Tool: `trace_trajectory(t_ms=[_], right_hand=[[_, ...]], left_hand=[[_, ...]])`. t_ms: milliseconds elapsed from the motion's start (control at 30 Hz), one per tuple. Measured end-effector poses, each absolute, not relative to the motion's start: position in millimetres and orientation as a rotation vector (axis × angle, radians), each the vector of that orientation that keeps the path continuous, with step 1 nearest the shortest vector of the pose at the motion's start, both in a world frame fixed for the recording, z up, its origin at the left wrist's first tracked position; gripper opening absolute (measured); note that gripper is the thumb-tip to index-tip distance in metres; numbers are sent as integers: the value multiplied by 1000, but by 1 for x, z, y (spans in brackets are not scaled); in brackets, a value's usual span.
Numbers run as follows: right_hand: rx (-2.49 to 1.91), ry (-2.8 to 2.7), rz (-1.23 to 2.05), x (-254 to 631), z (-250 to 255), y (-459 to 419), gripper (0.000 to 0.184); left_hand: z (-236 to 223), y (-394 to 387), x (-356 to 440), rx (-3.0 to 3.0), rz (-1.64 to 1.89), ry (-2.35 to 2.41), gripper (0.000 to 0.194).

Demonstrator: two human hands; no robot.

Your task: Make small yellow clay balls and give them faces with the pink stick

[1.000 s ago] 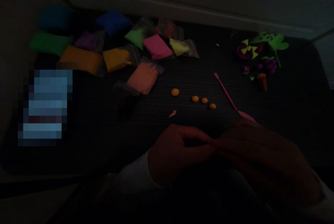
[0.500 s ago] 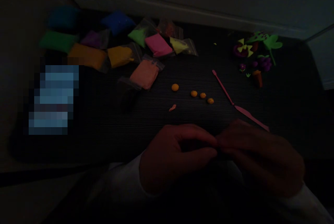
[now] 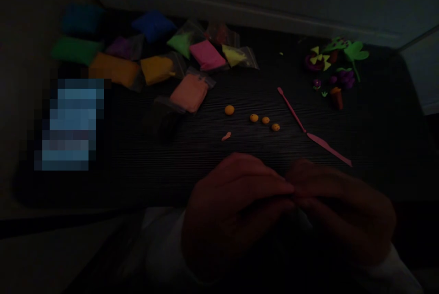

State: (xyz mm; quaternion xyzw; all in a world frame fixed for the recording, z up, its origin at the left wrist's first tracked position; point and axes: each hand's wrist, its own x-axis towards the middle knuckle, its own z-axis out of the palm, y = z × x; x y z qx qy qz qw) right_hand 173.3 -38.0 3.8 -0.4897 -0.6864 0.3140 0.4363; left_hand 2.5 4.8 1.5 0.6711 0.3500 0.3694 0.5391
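The scene is very dark. My left hand (image 3: 233, 202) and my right hand (image 3: 343, 207) meet fingertip to fingertip near the table's front edge, both pinched closed. What they pinch is too dark and small to make out. Just beyond them on the dark ribbed table (image 3: 377, 138) lie several small orange clay balls (image 3: 254, 118), a tiny pink scrap (image 3: 226, 136) and a pink modelling tool (image 3: 312, 127). White sleeves cover both wrists.
Several bags of coloured clay lie at the back left, among them a peach bag (image 3: 188, 93), a pink bag (image 3: 206, 54) and a yellow bag (image 3: 157, 69). Finished clay figures (image 3: 334, 63) sit at the back right. A blurred bluish patch (image 3: 70, 122) is at the left.
My left hand's fingers have closed tighter against the right fingertips, and the gap under the left thumb has gone. The view has shifted slightly, so the table items sit a little higher.
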Motion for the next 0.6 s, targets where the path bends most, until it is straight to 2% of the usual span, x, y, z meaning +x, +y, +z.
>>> trace_trajectory(t_ms=[167,600], right_hand=[[-1195,-1732,800,174,5,-38,18],[-1188,-1579,938,169,3,-39,22]], left_hand=[[0,5,2,1580,878,818,30],[-5,12,5,1790,1090,677,14]])
